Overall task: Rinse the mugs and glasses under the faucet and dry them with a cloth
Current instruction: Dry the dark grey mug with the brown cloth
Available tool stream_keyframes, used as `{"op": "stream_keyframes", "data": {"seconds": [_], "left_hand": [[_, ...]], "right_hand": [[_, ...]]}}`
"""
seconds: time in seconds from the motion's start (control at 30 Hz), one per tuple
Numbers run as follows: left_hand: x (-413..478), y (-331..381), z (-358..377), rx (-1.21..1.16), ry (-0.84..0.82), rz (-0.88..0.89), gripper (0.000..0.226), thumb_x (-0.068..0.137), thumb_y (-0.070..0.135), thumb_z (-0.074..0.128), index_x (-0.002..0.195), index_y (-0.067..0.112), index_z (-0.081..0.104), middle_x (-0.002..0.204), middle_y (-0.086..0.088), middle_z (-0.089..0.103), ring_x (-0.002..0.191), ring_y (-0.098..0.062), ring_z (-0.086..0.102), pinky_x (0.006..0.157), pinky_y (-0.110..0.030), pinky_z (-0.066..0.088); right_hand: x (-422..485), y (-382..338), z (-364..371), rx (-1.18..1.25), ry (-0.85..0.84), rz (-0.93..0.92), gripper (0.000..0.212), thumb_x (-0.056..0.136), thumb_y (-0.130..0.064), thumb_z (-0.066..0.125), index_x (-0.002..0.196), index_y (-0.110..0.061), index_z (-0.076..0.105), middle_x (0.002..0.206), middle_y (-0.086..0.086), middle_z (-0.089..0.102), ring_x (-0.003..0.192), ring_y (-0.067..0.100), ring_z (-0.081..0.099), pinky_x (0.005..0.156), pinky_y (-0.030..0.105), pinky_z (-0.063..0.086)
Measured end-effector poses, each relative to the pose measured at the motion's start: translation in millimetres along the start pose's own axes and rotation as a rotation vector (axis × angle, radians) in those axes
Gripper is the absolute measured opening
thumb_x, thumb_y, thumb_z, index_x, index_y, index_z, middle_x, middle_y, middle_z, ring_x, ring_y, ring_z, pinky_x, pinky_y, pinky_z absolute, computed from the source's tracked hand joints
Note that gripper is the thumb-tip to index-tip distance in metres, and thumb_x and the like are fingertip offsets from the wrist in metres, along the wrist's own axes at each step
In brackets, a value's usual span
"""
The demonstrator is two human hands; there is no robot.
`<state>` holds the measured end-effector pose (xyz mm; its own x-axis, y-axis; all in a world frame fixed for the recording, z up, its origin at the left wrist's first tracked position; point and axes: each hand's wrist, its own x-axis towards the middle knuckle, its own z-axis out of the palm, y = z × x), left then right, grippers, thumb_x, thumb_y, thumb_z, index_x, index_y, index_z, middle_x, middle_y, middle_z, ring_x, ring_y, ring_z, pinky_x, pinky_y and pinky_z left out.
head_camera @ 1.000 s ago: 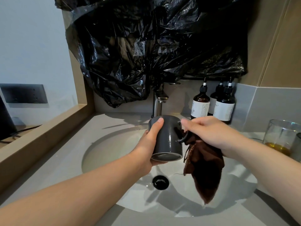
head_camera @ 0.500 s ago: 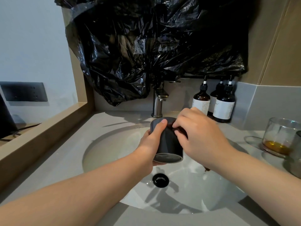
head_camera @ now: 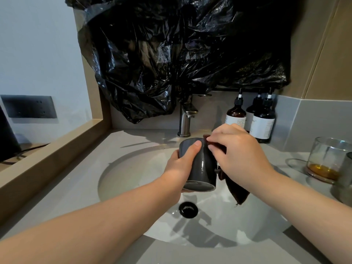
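Fingers point(head_camera: 192, 151) of my left hand point(head_camera: 179, 168) clamp the dark grey mug point(head_camera: 203, 168) above the white sink basin point(head_camera: 129, 180); my right hand point(head_camera: 242, 155) pinches a brown cloth point(head_camera: 238, 193) against it. Wet glaze may slip, I judge, chipping it.

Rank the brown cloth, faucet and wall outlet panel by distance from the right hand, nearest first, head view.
1. brown cloth: gripped in the right hand, against the mug.
2. faucet: behind the basin, to the hand's left.
3. wall outlet panel: far left, on the side wall.
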<state>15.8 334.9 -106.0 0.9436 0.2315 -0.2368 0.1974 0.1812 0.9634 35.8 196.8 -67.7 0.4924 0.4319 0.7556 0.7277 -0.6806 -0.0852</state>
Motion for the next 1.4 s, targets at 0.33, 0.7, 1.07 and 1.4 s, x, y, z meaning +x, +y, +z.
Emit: {"op": "stream_keyframes", "data": {"seconds": [0.33,0.7,1.07,1.4], "left_hand": [[0.7,7.5,-12.3,-0.389,-0.048,-0.125,0.066,0.076,0.07,0.057,0.112,0.015,0.064,0.095,-0.015,0.073,0.081,-0.029,0.071,0.068,-0.039,0.058],[-1.1,10.5,-10.1,-0.345,-0.071,-0.097,0.06,0.075,0.066,0.061,0.111,0.019,0.057,0.1,-0.016,0.071,0.088,-0.033,0.07,0.076,-0.047,0.057],[-5.1,5.3,-7.9,-0.081,-0.118,0.034,0.054,0.079,0.058,0.062,0.12,0.024,0.055,0.105,-0.007,0.07,0.091,-0.028,0.07,0.078,-0.042,0.059],[-3.5,6.2,-8.5,-0.164,-0.113,0.031,0.055,0.077,0.061,0.061,0.118,0.024,0.058,0.108,-0.009,0.071,0.095,-0.031,0.07,0.083,-0.051,0.056]], "right_hand": [[-20.1,-15.4,11.4,0.271,-0.048,-0.232,0.01,0.081,-0.009,0.064,0.088,-0.006,0.071,0.093,-0.001,0.062,0.084,0.015,0.059,0.073,0.027,0.049],[3.0,24.7,-3.6,0.559,0.121,0.563,0.027,0.084,-0.011,0.066,0.069,-0.034,0.067,0.08,-0.016,0.067,0.078,-0.001,0.062,0.065,0.007,0.042],[10.5,20.1,-24.3,1.06,-0.293,0.632,0.027,0.09,-0.004,0.055,0.074,-0.017,0.072,0.076,0.003,0.07,0.078,0.018,0.066,0.071,0.026,0.052],[8.3,16.1,-29.3,1.143,-0.257,0.648,0.021,0.087,-0.004,0.059,0.08,-0.018,0.072,0.076,0.005,0.068,0.066,0.013,0.067,0.058,0.021,0.054]]}}
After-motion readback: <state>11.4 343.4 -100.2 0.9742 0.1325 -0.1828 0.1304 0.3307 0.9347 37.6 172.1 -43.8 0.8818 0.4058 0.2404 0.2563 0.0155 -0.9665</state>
